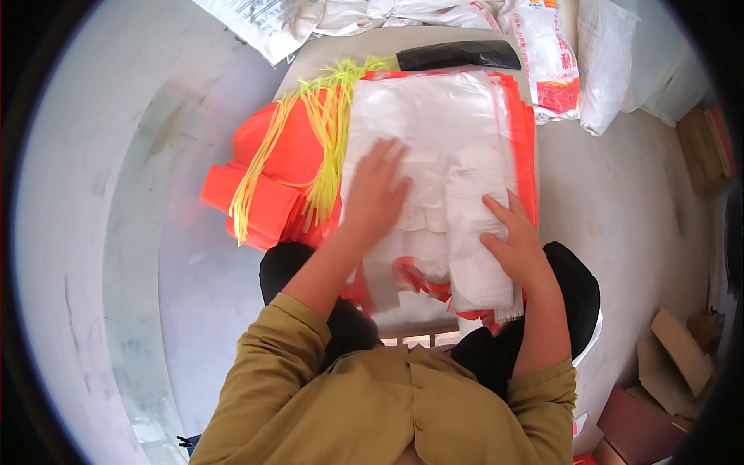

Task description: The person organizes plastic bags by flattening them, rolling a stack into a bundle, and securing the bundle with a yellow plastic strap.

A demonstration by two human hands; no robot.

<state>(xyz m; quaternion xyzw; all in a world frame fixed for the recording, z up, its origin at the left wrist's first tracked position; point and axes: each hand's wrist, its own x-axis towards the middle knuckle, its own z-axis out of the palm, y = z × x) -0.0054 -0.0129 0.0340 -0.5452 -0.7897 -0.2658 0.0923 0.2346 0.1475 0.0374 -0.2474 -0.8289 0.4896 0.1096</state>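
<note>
Head view, the only one: a flat stack of clear plastic bags (415, 105) lies on the pale table (337, 48) in front of the seated person, with red-orange plastic sheets (528, 147) showing beneath and along its right side; on the right part of the stack lies a long, narrow, folded strip of whitish translucent plastic (474, 267), its long axis running from near the person's lap toward the far end, roughly in line with the stack's own length.

The relation that appears to matter: the strip lies just to the left of the right hand (519, 246), which is the nearer one; its fingertips and thumb reach leftward across the strip's right edge, so that grip comes in crosswise to the long axis; thumb and forefinger stand well parted, with nothing seen pinched between them.

The left hand (378, 192) is over the left part of the stack, apart from the strip, which lies to its right; that grip is loosely spread, palm down and holding nothing visible; blur leaves it unclear whether the palm presses on the plastic.

Farther left, bright yellow thin ties (329, 147) hang over folded red-orange plastic (252, 201); a black wrapped bundle (457, 56) lies beyond the stack.
</note>
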